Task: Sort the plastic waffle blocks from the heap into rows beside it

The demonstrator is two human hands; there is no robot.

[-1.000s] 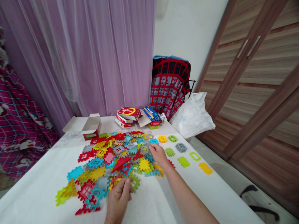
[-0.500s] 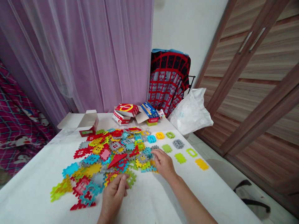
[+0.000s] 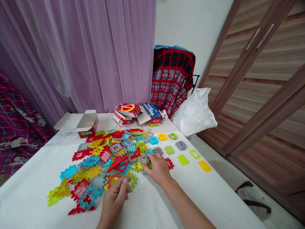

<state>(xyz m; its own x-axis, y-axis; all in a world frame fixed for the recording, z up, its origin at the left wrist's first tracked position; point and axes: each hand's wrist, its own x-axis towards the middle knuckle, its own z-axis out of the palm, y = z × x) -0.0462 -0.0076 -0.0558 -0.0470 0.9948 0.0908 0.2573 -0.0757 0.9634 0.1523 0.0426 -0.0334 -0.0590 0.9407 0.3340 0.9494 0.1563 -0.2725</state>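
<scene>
Colourful interlocking plastic pieces lie in a heap, among them a red triangle (image 3: 117,162) and a pink-centred red square (image 3: 105,156). My right hand (image 3: 157,168) is over the heap's right edge, fingers apart and touching the pieces beside a grey one (image 3: 143,159). A red piece (image 3: 169,163) lies just right of that hand. At the near edge of the heap, my left hand (image 3: 117,197) has curled fingers next to a green piece (image 3: 132,181); whatever they may hold is hidden. Separate pieces lie at the right, including a yellow one (image 3: 204,166) and a grey stack (image 3: 181,145).
An open box (image 3: 87,125) stands at the table's back left. Red boxes (image 3: 128,110) and a blue box (image 3: 152,111) are at the back. A white bag (image 3: 195,113) leans against the table's right edge. Wooden wardrobe doors rise beyond.
My right hand has moved slightly left over the heap, with its fingers spread. The red piece right of it now shows. The view has shifted a little; my left hand keeps its pose.
</scene>
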